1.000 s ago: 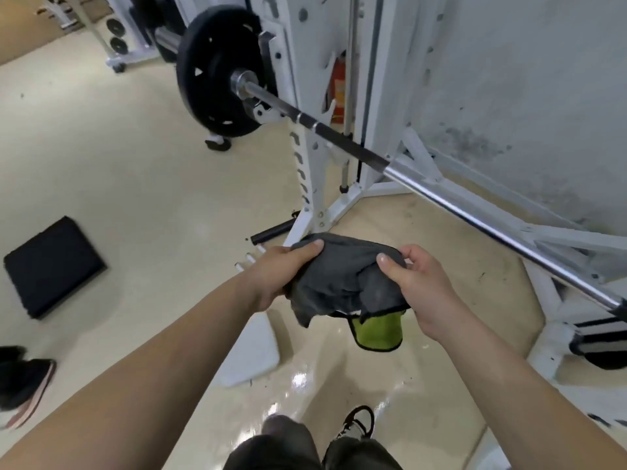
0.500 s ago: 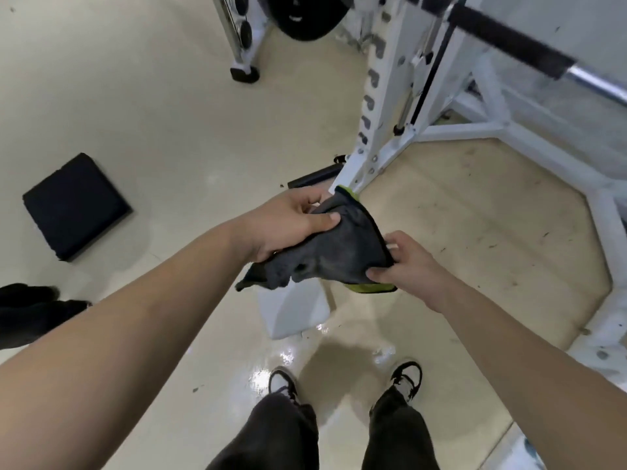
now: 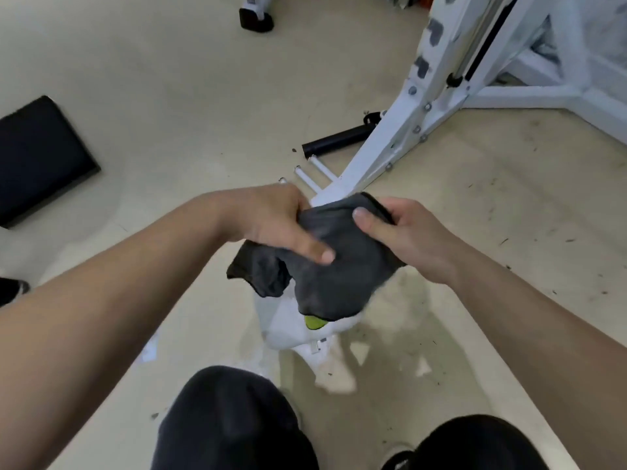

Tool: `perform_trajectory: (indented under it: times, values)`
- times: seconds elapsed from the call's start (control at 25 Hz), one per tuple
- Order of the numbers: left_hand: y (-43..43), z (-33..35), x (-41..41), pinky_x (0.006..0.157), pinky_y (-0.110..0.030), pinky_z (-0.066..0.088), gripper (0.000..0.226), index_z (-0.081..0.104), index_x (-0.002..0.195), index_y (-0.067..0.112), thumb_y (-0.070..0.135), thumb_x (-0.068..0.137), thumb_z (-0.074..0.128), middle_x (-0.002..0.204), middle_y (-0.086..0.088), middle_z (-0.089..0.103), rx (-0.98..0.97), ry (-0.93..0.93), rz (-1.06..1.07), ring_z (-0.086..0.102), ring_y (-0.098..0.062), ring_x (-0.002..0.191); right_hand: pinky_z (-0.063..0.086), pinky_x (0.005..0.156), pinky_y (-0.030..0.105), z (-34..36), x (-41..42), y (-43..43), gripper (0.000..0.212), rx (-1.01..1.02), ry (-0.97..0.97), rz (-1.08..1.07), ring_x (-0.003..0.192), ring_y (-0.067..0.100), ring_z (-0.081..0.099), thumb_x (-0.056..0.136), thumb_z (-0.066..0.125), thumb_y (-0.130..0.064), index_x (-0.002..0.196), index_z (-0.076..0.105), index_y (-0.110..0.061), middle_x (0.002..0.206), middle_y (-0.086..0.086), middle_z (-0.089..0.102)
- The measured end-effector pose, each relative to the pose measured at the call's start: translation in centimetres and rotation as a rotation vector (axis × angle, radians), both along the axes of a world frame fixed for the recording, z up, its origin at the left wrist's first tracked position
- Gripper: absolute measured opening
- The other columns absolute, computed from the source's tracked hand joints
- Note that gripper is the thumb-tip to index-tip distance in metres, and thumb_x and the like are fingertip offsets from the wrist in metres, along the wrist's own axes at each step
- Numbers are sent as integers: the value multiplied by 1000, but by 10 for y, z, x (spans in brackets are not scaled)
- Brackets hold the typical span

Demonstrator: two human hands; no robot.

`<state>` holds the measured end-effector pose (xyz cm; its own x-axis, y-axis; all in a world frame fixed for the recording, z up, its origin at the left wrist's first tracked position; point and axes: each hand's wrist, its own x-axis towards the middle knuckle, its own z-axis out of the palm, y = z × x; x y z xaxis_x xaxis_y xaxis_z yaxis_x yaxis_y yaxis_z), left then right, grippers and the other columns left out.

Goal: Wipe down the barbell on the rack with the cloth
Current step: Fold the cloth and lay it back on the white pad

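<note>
Bunching the dark grey cloth (image 3: pixel 339 266) between them, both hands were closed on it above the floor. The left hand (image 3: pixel 271 218) gripped the cloth's left side with its fingers curled under the fabric and its thumb (image 3: pixel 312 249) pressed flat across the top. The right hand (image 3: pixel 403 232) pinched the far right edge, thumb on top and fingers wrapped round behind. A loose fold hung down to the left below the left hand, and a small patch of bright green (image 3: pixel 314 322) showed at the cloth's near bottom edge.

Just beyond the hands stood the white rack upright (image 3: pixel 400 130), slanting up towards the far right, with its white base beam (image 3: pixel 529 96) running off to the right. A short black peg (image 3: pixel 334 142) jutted out to the left near the upright's foot, with thin white pegs (image 3: pixel 308 176) just nearer. The barbell itself was out of view.

A black pad (image 3: pixel 37 157) lay on the beige floor (image 3: pixel 169 79) at the far left, well apart from the hands. A black foot of other equipment (image 3: pixel 256 20) sat at the far top edge. The person's dark trouser legs (image 3: pixel 230 422) filled the near edge, with glossy reflections on the floor just beyond them. No containers could be seen.
</note>
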<state>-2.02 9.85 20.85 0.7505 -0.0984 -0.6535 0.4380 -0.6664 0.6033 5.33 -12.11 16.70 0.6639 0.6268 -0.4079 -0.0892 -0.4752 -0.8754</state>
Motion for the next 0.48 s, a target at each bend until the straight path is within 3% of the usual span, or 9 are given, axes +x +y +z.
perform_trajectory:
  times: [0.12, 0.2, 0.32, 0.4, 0.48]
  values:
    - [23, -76, -19, 65, -26, 58, 23, 77, 82, 24, 29, 68, 94, 75, 10, 78, 142, 95, -129, 76, -11, 73, 58, 95, 52, -50, -5, 16, 33, 155, 28, -180, 104, 31, 72, 100, 55, -50, 103, 73, -22, 107, 12, 75]
    - [42, -122, -33, 74, -28, 56, 14, 76, 84, 24, 20, 77, 88, 80, 8, 79, 43, -38, 36, 74, -7, 78, 58, 98, 44, -77, -2, 26, 31, 216, 30, -288, 105, 19, 72, 103, 49, -50, 104, 71, -28, 109, 2, 76]
    - [64, -165, -51, 82, -42, 52, 22, 75, 90, 12, 31, 81, 81, 92, -23, 74, -165, -234, 376, 67, -22, 82, 55, 96, 33, -111, 1, 26, 27, 101, -116, -264, 105, 3, 67, 104, 39, -54, 107, 64, -43, 113, -16, 70]
    - [64, -178, -65, 74, -44, 47, 26, 74, 90, 10, 35, 82, 79, 83, -23, 69, -207, -285, 426, 61, -25, 76, 56, 89, 35, -130, 2, 21, 26, 20, -224, -171, 107, 5, 65, 104, 36, -56, 102, 62, -49, 112, -18, 68]
    - [58, -177, -77, 75, -43, 47, 23, 74, 94, 9, 30, 88, 78, 87, -16, 72, -278, -284, 418, 65, -26, 79, 58, 83, 36, -137, 3, 17, 27, 68, -109, -155, 108, 9, 69, 104, 36, -57, 104, 62, -48, 112, -15, 71]
